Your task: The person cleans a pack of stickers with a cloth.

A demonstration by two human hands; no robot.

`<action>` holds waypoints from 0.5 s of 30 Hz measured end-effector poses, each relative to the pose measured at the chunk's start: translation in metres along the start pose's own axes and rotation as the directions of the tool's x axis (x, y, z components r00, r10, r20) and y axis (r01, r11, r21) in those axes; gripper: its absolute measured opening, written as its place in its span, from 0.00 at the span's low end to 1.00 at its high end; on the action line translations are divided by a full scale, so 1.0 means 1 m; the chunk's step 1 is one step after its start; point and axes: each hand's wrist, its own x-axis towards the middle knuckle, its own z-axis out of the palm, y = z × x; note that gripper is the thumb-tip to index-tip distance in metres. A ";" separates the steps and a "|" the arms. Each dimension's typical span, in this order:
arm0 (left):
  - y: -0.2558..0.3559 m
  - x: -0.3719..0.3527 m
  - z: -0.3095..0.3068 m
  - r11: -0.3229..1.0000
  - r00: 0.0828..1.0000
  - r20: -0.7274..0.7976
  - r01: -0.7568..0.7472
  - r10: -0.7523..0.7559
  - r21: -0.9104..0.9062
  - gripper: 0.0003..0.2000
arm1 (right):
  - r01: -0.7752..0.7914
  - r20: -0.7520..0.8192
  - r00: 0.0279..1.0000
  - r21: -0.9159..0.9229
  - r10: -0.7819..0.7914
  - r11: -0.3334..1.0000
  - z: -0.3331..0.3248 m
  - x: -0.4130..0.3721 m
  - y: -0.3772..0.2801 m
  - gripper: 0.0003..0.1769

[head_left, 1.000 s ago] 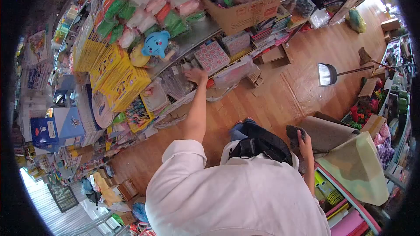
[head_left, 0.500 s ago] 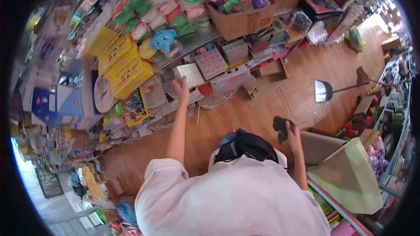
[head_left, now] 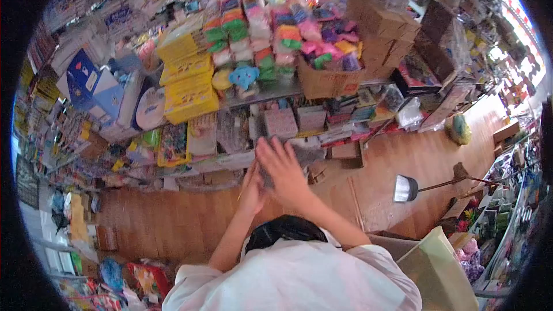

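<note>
My left hand (head_left: 251, 193) and my right hand (head_left: 283, 174) meet in front of the lower shelf, palms facing each other. A dark grey cloth (head_left: 266, 179) shows between them, mostly hidden and blurred. The fingers of my right hand are stretched out over it, and those of my left hand point up along its other side. Just beyond the fingertips stands a pink patterned box (head_left: 280, 122) on the lower shelf.
Yellow packs (head_left: 190, 99), a blue elephant face (head_left: 243, 77) and a cardboard box (head_left: 329, 82) of colourful bags line the upper shelf. A long-handled dustpan (head_left: 405, 188) stands on the wooden floor (head_left: 167, 219) at the right. A pale green panel (head_left: 429, 262) leans at the lower right.
My left hand has come down from the white box on the lower shelf. My right hand has moved left with the dark cloth to meet it. The view has shifted.
</note>
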 end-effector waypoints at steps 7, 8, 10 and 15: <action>0.008 -0.027 0.006 0.995 0.970 0.226 -0.074 0.088 -0.068 0.23 | -0.127 -0.029 0.992 -0.032 0.126 0.991 -0.006 -0.052 0.022 0.41; -0.002 -0.025 0.007 0.999 0.975 0.221 -0.032 0.036 -0.023 0.25 | -0.160 -0.106 0.981 0.011 0.160 0.987 -0.016 -0.046 0.015 0.41; -0.017 -0.029 0.014 1.000 0.968 0.248 -0.030 0.031 -0.009 0.26 | -0.179 -0.103 0.979 -0.022 0.176 0.984 -0.024 -0.041 -0.002 0.42; -0.013 -0.033 0.030 0.997 0.912 0.409 0.060 -0.032 -0.057 0.28 | -0.147 -0.100 0.983 0.079 0.155 0.986 -0.024 -0.056 -0.020 0.45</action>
